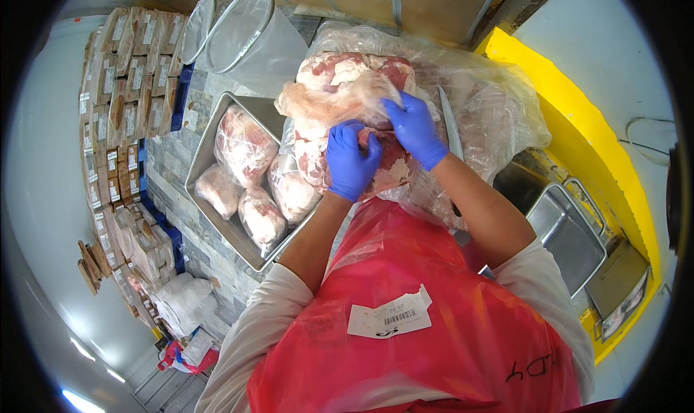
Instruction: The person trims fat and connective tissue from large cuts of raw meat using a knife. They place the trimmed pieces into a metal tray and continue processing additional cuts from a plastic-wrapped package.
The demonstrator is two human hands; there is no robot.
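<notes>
A large block of raw red meat with pale fat (394, 156) lies in front of me on clear plastic sheeting (499, 102). Both my hands wear blue gloves. Curled on the near half of the block, my left hand (350, 161) pinches at the meat by its middle seam. My right hand (416, 129) grips the edge of a crumpled, see-through plastic wrap (329, 103), which is bunched over the middle of the block. Right of the meat, a long knife blade (450, 120) rests on the sheeting; its handle is mostly hidden by my right forearm.
A metal tub (206, 142) with several bagged meat pieces (246, 142) stands at left. Beyond it are a clear bag in a hoop (256, 40) and stacked cartons (134, 73). At right are a metal pan (567, 232) and a yellow rim (614, 145).
</notes>
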